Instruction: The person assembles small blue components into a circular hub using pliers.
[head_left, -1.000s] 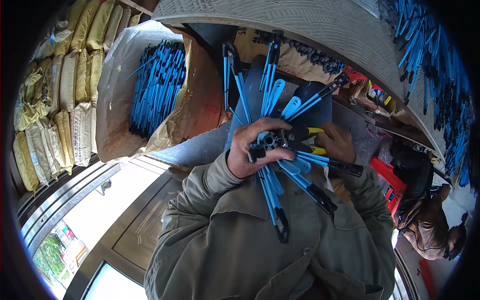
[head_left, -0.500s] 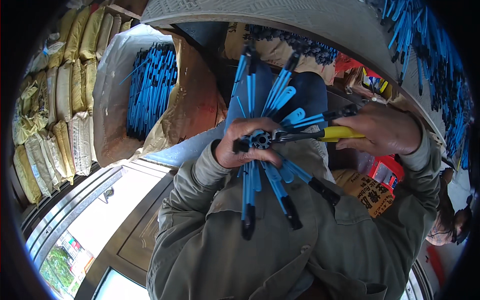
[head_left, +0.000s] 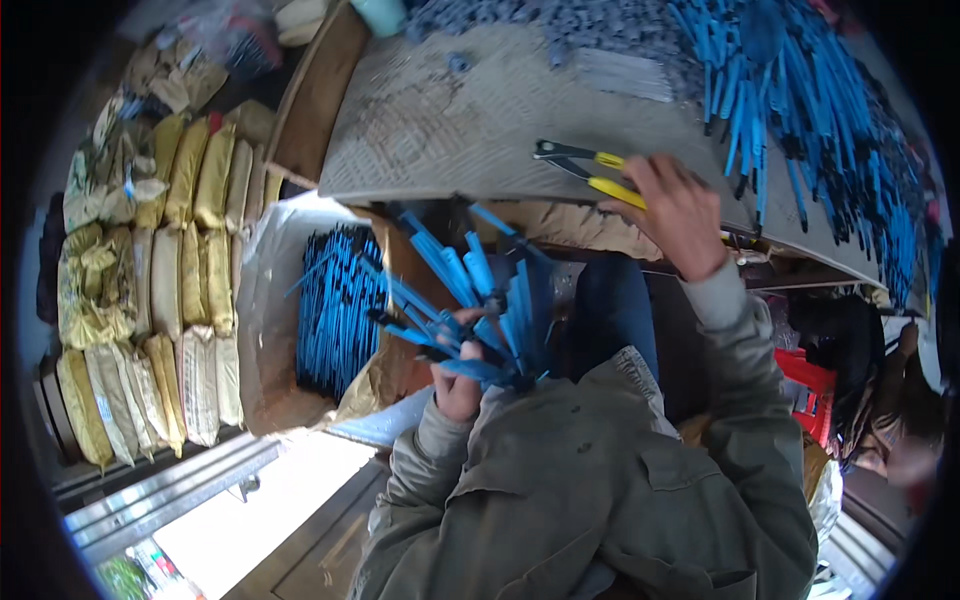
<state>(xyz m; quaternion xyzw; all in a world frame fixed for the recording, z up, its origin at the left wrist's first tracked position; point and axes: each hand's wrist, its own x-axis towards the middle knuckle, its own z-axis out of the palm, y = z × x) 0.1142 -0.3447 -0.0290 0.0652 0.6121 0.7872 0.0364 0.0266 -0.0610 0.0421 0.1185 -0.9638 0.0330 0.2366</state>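
At lap level, left hand [head_left: 458,385] clenched round fanned bundle of blue-handled tools [head_left: 470,315] | right hand [head_left: 678,210] grasping yellow-handled pliers [head_left: 590,172] at grey table [head_left: 450,130] edge | step, judged: pliers set down or fetched | next calls for steady hold on bundle

hands [head_left: 680,215]: 2 | yellow-handled pliers [head_left: 585,170]: 1 | blue-handled tools [head_left: 470,310]: too many to count
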